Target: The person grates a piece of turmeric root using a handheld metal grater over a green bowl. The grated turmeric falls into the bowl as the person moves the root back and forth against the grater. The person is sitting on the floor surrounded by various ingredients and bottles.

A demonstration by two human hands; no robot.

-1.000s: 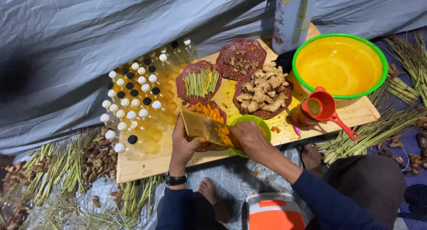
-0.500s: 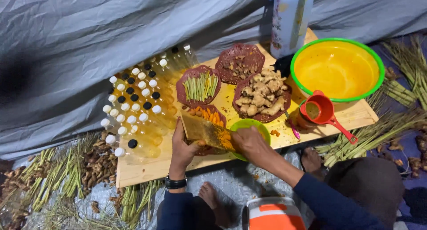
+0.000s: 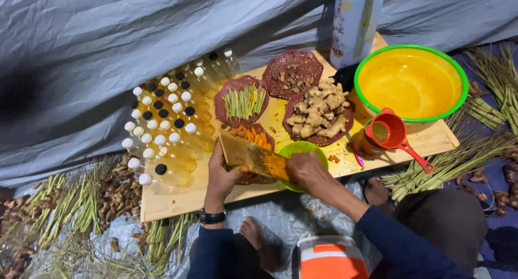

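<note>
My left hand (image 3: 221, 176) grips the left end of a flat metal grater (image 3: 249, 155), holding it tilted over a small green bowl (image 3: 308, 150) on the wooden board (image 3: 178, 201). My right hand (image 3: 305, 170) presses a small orange root piece against the grater's lower end; the piece is mostly hidden by my fingers. Orange pulp coats the grater. Just behind it sits a dark red plate of orange turmeric roots (image 3: 253, 136).
Several small capped bottles (image 3: 162, 128) of yellow liquid crowd the board's left. Plates of green stalks (image 3: 243, 101), ginger (image 3: 318, 114) and brown pieces (image 3: 294, 74), a big yellow basin (image 3: 413, 82), a red scoop (image 3: 391, 133) and a tall bottle (image 3: 353, 25) stand behind. Lemongrass bundles (image 3: 464, 155) lie around.
The hands and grater stay over the green bowl; my right hand has shifted slightly along the grater. The view has drifted a little.
</note>
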